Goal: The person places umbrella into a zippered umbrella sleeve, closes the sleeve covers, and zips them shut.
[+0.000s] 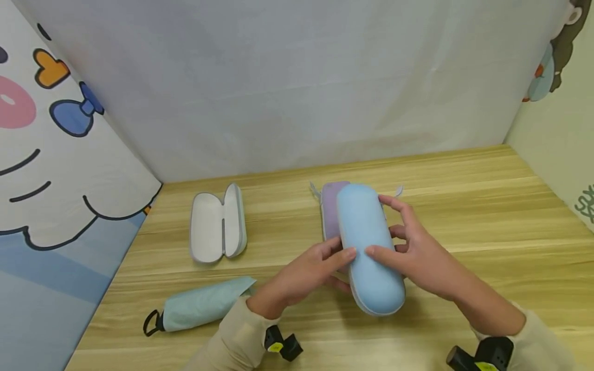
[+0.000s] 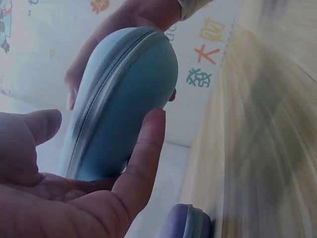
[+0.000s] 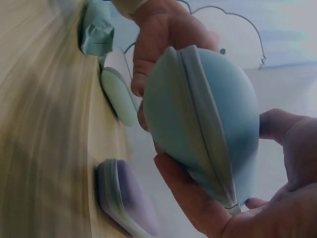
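Note:
A light blue zippered case (image 1: pixel 368 242), long with rounded ends, is held above the table between both hands. My left hand (image 1: pixel 308 270) grips its left side, thumb on top and fingers underneath. On the other side, my right hand (image 1: pixel 419 252) holds it with the thumb on top and the fingers along the side and below. In the left wrist view the zipper seam (image 2: pixel 101 96) runs along the case's side. The right wrist view shows the zipper closed, with a small pull tab (image 3: pixel 233 209) near my right hand. Behind it lies a purple zippered case (image 1: pixel 330 211), partly hidden.
An open glasses case (image 1: pixel 207 226) with a white lining stands on the left of the wooden table (image 1: pixel 482 206). In front of it lies a folded pale green umbrella (image 1: pixel 199 306) with a black wrist loop. A pale cloth (image 1: pixel 297 93) hangs behind the table.

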### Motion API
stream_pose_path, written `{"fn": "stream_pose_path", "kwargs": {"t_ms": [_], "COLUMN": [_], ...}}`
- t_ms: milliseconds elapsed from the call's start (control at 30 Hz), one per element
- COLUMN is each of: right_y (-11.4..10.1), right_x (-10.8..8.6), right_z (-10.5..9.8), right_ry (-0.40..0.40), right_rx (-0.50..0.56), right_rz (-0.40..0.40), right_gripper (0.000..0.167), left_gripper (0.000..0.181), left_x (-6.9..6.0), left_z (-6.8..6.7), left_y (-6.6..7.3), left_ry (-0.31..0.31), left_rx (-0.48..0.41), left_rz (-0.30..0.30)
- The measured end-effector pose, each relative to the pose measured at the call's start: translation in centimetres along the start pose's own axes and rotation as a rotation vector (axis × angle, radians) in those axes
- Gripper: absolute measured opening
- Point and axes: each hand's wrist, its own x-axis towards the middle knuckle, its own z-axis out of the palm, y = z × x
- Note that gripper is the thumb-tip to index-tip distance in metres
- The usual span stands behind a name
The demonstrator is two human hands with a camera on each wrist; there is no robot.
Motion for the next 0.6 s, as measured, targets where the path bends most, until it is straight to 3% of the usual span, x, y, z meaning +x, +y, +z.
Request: {"fn": "stream_pose_path", "kwargs": {"t_ms": [167,300,433,600], "right_y": [0.4,1.5,3.4,5.4], "right_x": [0.6,1.2,1.5,1.4], "right_z": [-3.0,-6.8,-10.9,-14.6], "right_ry": [0.015,0.103,0.211,0.284], "right_rx": [0.037,-0.011,-0.106,-0.248], "right_rz": [0.025,0.055,0.118,0.199], "right_gripper": [0.090,0.084,0.082,0.087], "left_gripper": [0.052,0.051,0.049,0.050], "left_x": [-0.3,-0.4,-0.5,-0.6], "left_z": [0.2,0.3,0.2,0.1], "left_y": [0.2,0.3,0.4,0.6], "left_ry": [-0.036,-0.041,-0.068,-0.085], "left_rx": [0.012,0.044,0.069,0.086], "left_rz": [0.008,0.001,0.003,-0.002]}}
